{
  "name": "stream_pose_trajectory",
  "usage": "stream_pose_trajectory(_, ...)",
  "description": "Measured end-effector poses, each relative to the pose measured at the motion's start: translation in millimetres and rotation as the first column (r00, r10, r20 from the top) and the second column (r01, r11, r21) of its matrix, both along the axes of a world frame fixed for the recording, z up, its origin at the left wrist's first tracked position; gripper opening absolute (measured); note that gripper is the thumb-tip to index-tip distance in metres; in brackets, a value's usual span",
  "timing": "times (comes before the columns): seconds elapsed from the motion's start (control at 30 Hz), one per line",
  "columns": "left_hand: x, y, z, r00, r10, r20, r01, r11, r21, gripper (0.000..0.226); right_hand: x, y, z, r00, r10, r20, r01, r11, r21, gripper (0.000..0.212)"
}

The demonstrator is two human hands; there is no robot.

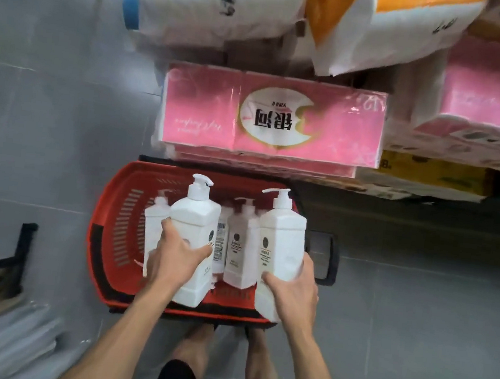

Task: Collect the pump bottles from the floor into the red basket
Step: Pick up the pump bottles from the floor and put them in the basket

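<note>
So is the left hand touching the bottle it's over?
Touching. The head view shows the left hand wrapped around the bottle, thumb and fingers pressed on its white body above the red basket.

Two white pump bottles [194, 239] [281, 248] held upright over red basket [115, 221]; more bottles [240, 250] upright inside.

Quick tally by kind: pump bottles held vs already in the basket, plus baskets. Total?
Pump bottles held: 2, one in the left hand at, one in the right hand at
Pump bottles clearly standing in the red basket: 3 ()
Red baskets: 1
Total: 6
</note>
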State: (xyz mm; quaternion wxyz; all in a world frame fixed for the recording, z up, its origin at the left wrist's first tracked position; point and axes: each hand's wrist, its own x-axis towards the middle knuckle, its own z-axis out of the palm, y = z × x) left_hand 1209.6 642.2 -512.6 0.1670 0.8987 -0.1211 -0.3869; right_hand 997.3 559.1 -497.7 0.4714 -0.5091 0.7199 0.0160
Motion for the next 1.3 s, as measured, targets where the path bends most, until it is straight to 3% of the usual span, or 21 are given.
stream_pose_trajectory(0.2,-2,-14,-89,0.995,-0.099,-0.023,0.101,0.99,0.101,0.091,5,-5,-84,0.999,-0.023,-0.025,0.023,1.0,0.005,0.065)
stream_pose_trajectory(0.37,-6,-17,-137,0.987,-0.153,-0.041,0.157,0.976,0.151,0.087,8,-4,-131,0.998,-0.066,-0.001,0.066,0.997,-0.03,0.056)
stream_pose_trajectory(0.67,-1,-24,-165,0.978,-0.174,-0.112,0.191,0.968,0.163,0.09,-2,4,-167,0.999,0.003,0.042,0.0,0.997,-0.073,0.082)
stream_pose_trajectory(0.77,1,-27,-137,0.958,-0.264,-0.116,0.28,0.945,0.167,0.077,-12,5,-149,0.999,0.028,0.018,-0.027,0.999,-0.04,0.08)
stream_pose_trajectory(0.93,-8,-46,-41,0.857,-0.497,-0.139,0.503,0.864,0.014,0.054,-34,-3,-65,0.999,0.031,0.007,-0.031,0.999,0.03,0.079)
stream_pose_trajectory(1.13,-50,-71,81,0.665,-0.745,-0.052,0.745,0.667,-0.018,0.05,-85,4,50,0.981,-0.188,0.052,0.191,0.98,-0.058,0.064)
stream_pose_trajectory(1.3,-104,-96,161,0.455,-0.889,0.058,0.89,0.451,-0.064,0.051,-130,11,122,0.968,-0.24,0.077,0.248,0.961,-0.124,0.037)
